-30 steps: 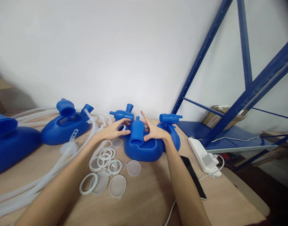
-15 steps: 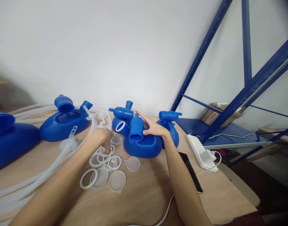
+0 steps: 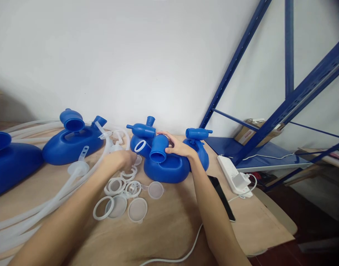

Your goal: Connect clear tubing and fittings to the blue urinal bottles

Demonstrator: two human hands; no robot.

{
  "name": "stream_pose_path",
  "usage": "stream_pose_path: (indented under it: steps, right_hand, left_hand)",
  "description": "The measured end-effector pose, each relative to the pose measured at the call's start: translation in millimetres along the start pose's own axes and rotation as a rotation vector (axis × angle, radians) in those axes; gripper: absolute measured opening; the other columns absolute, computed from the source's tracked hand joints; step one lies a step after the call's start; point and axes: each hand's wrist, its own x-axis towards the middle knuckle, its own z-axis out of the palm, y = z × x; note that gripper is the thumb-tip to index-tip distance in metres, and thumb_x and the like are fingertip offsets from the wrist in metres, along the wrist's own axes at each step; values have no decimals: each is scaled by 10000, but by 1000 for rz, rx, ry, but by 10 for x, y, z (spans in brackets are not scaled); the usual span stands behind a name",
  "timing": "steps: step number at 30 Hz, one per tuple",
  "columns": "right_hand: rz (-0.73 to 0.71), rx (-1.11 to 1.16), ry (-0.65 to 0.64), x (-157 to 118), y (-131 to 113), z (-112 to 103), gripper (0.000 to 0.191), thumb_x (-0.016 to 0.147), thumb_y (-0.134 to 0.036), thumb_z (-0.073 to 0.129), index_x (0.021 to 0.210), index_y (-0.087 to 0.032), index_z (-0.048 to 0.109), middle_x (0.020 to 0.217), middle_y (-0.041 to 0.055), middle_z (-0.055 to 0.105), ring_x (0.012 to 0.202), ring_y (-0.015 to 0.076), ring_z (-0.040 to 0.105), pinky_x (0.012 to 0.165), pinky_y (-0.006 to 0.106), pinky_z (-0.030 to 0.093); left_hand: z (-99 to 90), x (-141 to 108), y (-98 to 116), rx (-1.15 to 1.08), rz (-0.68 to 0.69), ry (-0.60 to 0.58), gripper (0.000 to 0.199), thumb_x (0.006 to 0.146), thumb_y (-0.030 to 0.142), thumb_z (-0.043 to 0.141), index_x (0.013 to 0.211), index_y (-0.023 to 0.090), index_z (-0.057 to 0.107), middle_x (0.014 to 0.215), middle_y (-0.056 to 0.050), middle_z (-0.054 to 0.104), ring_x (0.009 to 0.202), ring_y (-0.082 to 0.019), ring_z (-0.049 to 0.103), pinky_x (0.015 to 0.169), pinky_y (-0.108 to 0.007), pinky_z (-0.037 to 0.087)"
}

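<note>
My right hand (image 3: pixel 178 146) is wrapped round the curved blue spout (image 3: pixel 158 147) of a urinal bottle (image 3: pixel 169 173), thumb at its near side and fingers over its back. The spout's wide mouth faces me. My left hand (image 3: pixel 124 159) is curled above a group of loose white rings (image 3: pixel 115 186) and translucent round caps (image 3: pixel 137 210); its fingertips are mostly hidden, so what they hold does not show clearly. A white ring (image 3: pixel 140 146) sits on the angled neck of the blue bottle behind (image 3: pixel 143 130).
More blue bottles stand at left (image 3: pixel 72 147) and right (image 3: pixel 198 147). Clear tubes (image 3: pixel 55 195) with a round stopper (image 3: pixel 78 169) spread over the left side. A phone (image 3: pixel 222 199), a power strip (image 3: pixel 233 175) and a white cable (image 3: pixel 186 255) lie at right, beside blue shelving (image 3: pixel 236 66).
My left hand has lifted slightly away from the rings, and the ones beneath it have shifted. My right hand has closed its fingers further over the spout. The view has shifted slightly.
</note>
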Motion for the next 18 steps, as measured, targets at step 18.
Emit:
stream_pose_path:
  steps: [18]
  right_hand:
    - [-85,70,89,82,230,48,1119,588,-844,852,1478,-222,580,1266,103,697,1098,303,685,949,372,540]
  left_hand:
    - [-778,-440,508,-777,33,221,558,765,669,793,993,161,820,1120,-142,799,1049,-329,713,874,-447,588]
